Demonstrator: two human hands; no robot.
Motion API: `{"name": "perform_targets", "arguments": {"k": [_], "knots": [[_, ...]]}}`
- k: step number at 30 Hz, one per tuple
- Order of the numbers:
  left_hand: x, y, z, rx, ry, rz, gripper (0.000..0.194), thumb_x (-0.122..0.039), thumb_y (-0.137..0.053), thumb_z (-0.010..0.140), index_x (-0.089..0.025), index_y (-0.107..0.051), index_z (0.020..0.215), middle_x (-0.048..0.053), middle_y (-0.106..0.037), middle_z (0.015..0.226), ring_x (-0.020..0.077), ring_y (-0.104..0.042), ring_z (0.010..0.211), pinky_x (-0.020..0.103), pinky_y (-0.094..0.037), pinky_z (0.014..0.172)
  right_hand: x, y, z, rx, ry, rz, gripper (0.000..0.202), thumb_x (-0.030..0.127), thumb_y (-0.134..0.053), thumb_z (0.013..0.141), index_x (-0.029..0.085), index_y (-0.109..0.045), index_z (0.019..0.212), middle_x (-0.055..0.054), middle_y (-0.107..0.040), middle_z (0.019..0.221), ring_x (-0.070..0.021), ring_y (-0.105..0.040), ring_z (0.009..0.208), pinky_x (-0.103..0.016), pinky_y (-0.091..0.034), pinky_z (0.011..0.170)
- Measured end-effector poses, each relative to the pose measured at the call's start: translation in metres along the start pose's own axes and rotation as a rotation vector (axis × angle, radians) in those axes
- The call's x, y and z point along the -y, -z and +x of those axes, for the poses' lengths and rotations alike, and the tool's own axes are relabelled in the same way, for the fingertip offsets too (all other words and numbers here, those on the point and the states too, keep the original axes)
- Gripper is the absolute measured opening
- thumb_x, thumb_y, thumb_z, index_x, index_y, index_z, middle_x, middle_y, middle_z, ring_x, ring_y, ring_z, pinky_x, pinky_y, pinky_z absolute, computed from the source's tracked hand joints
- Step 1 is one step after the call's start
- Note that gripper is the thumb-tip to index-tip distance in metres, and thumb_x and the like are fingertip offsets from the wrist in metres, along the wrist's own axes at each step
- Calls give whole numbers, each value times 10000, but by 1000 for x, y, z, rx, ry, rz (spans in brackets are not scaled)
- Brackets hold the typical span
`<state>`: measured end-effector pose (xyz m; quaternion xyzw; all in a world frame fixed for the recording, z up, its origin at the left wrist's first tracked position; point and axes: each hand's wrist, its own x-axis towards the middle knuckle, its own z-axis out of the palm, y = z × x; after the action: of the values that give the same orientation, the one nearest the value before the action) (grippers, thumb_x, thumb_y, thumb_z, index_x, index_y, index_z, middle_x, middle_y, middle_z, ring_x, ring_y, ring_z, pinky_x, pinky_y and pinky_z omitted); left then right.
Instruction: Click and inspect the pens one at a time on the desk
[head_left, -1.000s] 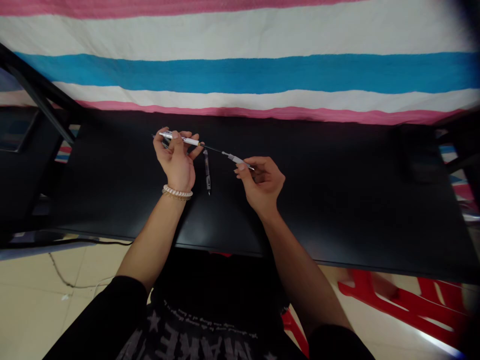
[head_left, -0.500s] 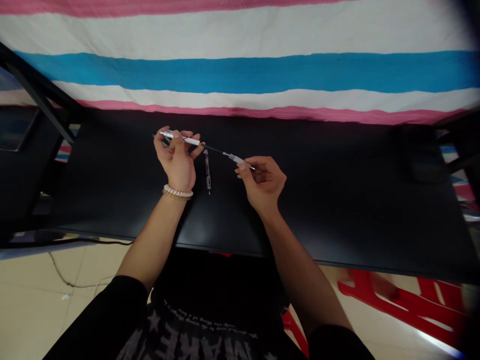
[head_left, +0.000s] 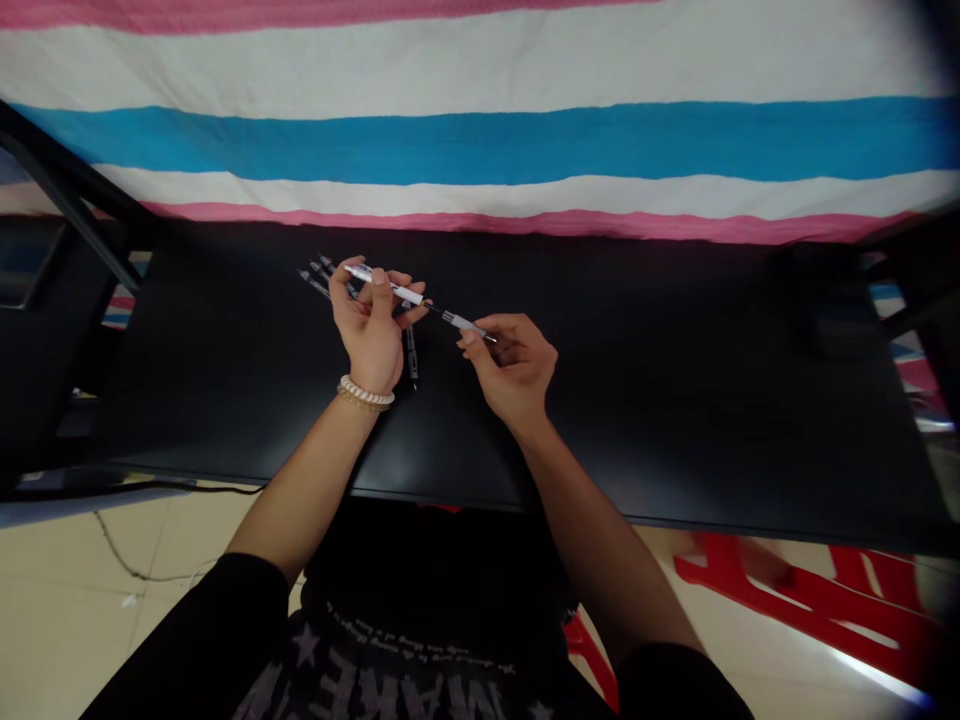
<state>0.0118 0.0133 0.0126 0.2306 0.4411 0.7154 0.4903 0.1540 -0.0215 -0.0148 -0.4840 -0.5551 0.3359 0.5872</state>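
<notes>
Across the rear, left edge to right edge: note the striped cloth point(head_left: 480, 150), in pink, white and blue, behind the black table point(head_left: 675, 410). Far left: find a dark frame bar point(head_left: 71, 205), slanted down toward the table. Lower left, on the tiled floor: a thin cable point(head_left: 120, 555).

Next to the right, on the table: see dark pens point(head_left: 313, 282), partly hidden behind the left hand point(head_left: 375, 335); cannot tell the exact count. Left hand: palm turned upward, pinching a white pen barrel point(head_left: 408, 294) between thumb and fingers, above the table. Barrel orientation: slightly slanted, right end directed at the right hand. On the left wrist: a pale coiled bracelet point(head_left: 365, 393). Just right of that wrist: one more dark pen point(head_left: 412, 360), lying on the table, upper part near the left fingers.

Between both hands: a thin dark rod point(head_left: 434, 309), roughly in line with the barrel. Cannot tell the depth of entry into the barrel. At the rod's right end: a grey-white pen section point(head_left: 460, 323) with a metallic tip. Right hand point(head_left: 517, 360): pinching this section between thumb and fingers, remaining fingers curled. Lower right, on the floor: a red stool point(head_left: 795, 600).
</notes>
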Motion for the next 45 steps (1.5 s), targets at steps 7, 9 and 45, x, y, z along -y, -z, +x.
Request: {"name": "perform_targets", "arguments": {"k": [7,9,45], "knots": [[6,0,-3,66,30,9,416,-380,-737,885,-331,-513,1232,-35,-728,843,163,-762,855,289,-610,801,-5,-1,-1,23,-15,20,196,392,-748,861,232,-657,931,13,-723,817,-137,-727,683,-268,-625,621],[7,-1,-5,77,47,20,393,-377,-741,882,-317,-522,1203,-35,-726,833,166,-764,853,295,-610,802,-5,-1,-1,21,-18,34,198,388,-755,856,231,-664,933,9,-723,830,-136,-729,688,-263,-623,618],[6,4,2,178,236,3,222,-305,-743,884,-195,-550,878,31,-767,872,196,-769,914,376,-586,939,-12,2,1,99,-80,-33,454,500,-747,842,238,-664,1204,-23,-765,912,-163,-751,747,-293,-644,693]]}}
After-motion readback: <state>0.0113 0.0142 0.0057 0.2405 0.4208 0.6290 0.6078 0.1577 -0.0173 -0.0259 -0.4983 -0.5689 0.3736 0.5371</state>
